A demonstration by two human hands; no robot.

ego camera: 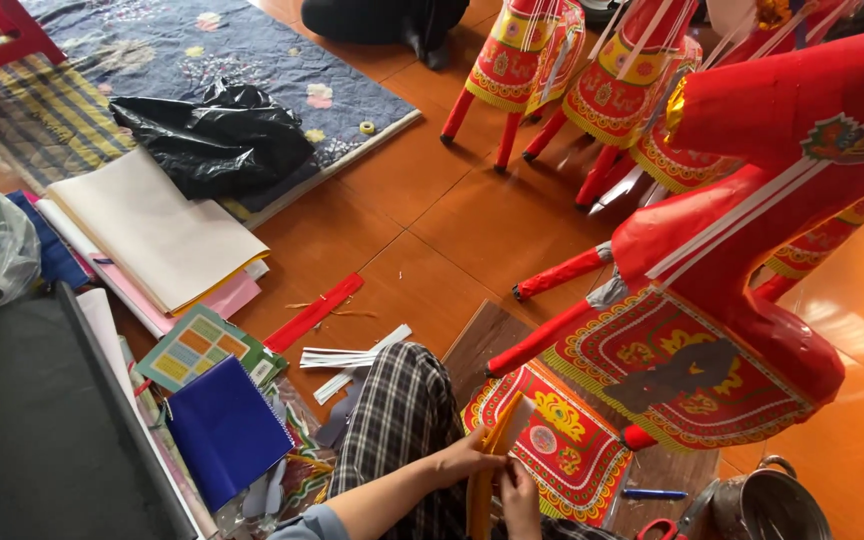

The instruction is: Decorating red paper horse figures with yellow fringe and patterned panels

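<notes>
— Nearest to us, what are both hands doing?

— Left hand (467, 458) and right hand (518, 497) are each pinched on an orange paper strip (492, 450), which stands upright between them, just above the plaid-trousered knee (402, 420).

— And right beside that?

— A patterned red and yellow panel (562, 445) lies flat on a wooden board (487, 335), touching the strip's right side. Red-handled scissors (667, 525), a blue pen (654, 493) and a metal pot (767, 505) sit near the lower right.

— To the left?

— A blue notebook (227, 430) and a colour chart card (202, 345), then white paper strips (352, 358) and a red strip (314, 312) on the tiled floor (432, 200).

— Farther out?

— A big red paper horse (752, 200) stands over the board, smaller ones (572, 70) behind it. Stacked paper sheets (157, 235) and a black plastic bag (217, 140) rest by a grey rug (252, 60).
</notes>
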